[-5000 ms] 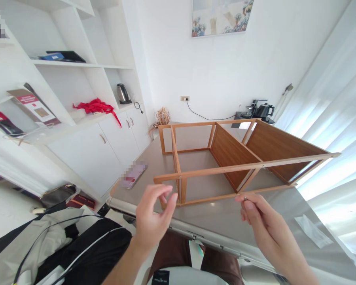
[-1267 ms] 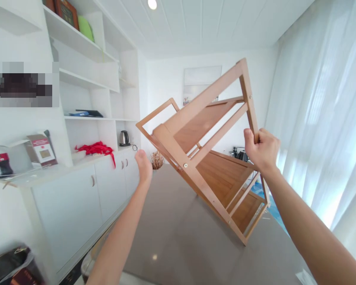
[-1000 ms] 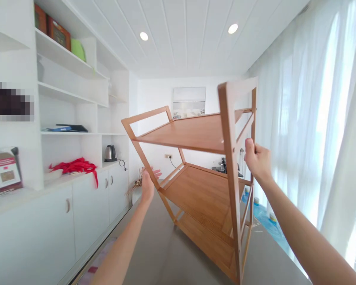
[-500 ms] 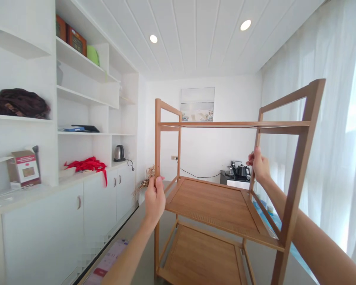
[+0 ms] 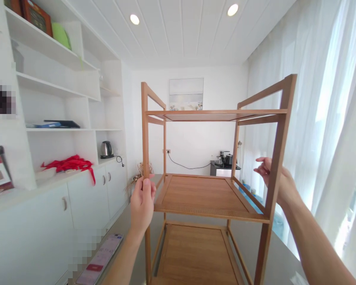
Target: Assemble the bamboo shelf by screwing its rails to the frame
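A wooden shelf rack (image 5: 201,194) with several tiers stands upright in front of me. My left hand (image 5: 142,202) is wrapped round its left front post, beside the middle shelf. On the other side, my right hand (image 5: 280,182) is just outside the rack, partly hidden behind the right front post (image 5: 277,158). Its visible fingers are apart and hold nothing; whether the hand touches the post I cannot tell. The top shelf (image 5: 213,115) sits level between the two side frames. Below the middle shelf, a lower shelf (image 5: 200,253) shows.
The rack stands on a grey tabletop (image 5: 133,229), with a phone (image 5: 102,259) at its left edge. White cabinets (image 5: 89,194) line the left, holding an electric kettle (image 5: 106,149) and red cloth (image 5: 68,163). White curtains (image 5: 308,118) hang at right. A coffee maker (image 5: 224,158) stands at the back.
My right hand has let go of the right rear post and come back to near the right front post. The left hand keeps its hold. The view has turned slightly right, and the rack appears straighter.
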`<state>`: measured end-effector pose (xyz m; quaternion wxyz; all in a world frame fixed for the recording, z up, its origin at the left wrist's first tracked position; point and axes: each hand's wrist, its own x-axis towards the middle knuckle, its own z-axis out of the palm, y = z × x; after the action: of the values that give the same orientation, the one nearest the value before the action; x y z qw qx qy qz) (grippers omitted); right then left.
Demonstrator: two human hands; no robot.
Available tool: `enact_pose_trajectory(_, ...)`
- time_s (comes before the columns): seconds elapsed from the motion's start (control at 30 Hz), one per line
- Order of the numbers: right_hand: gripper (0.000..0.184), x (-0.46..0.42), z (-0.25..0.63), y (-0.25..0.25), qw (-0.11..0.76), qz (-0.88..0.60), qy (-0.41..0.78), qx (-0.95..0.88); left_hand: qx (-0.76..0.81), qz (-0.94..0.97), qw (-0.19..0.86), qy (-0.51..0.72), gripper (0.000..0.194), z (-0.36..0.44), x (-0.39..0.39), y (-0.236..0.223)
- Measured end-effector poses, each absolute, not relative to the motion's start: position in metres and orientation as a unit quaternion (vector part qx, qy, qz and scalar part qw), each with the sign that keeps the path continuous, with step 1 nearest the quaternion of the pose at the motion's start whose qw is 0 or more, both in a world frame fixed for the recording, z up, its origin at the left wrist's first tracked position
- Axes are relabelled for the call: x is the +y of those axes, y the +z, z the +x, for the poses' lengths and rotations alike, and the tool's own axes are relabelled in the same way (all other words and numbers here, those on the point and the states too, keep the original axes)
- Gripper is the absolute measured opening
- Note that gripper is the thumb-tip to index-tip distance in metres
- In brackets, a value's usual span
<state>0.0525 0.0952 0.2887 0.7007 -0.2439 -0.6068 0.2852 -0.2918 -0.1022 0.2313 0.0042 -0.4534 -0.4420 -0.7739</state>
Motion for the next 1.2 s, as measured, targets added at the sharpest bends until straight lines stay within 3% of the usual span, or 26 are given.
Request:
enact_pose_trajectory(0.13,0.042,0.022,0.055,0.267,0.708,-0.26,0.325,-0.571,-0.417,-0.519,0.013,-0.746,0.044,-0.297,-0.108,0.217)
enact_pose_trajectory(0.37,0.044,-0.009,0.021,0.246,0.755,-0.335,0.178,-0.534,-0.434,-0.533,0.072,-0.723,0.041,-0.304,-0.104,0.188)
enact_pose_trajectory(0.53,0.045,-0.014,0.031,0.19,0.751,-0.427,0.075,-0.499,-0.481,-0.442,0.077,-0.753,0.052,-0.305,-0.109,0.123)
enact_pose_trajectory(0.73,0.037,-0.013,0.032,0.111,0.694,-0.457,0.18,-0.526,-0.509,-0.444,-0.029,-0.737,0.056,-0.303,-0.113,0.049)
enact_pose_trajectory(0.93,0.044,0.004,0.024,0.102,0.716,-0.439,0.233,-0.491,-0.547,-0.413,-0.037,-0.727,0.068,-0.303,-0.107,0.048)
enact_pose_trajectory(1.2,0.053,0.024,0.023,0.129,0.7,-0.438,0.216,-0.521,-0.582,-0.418,-0.034,-0.697,0.063,-0.31,-0.103,0.078)
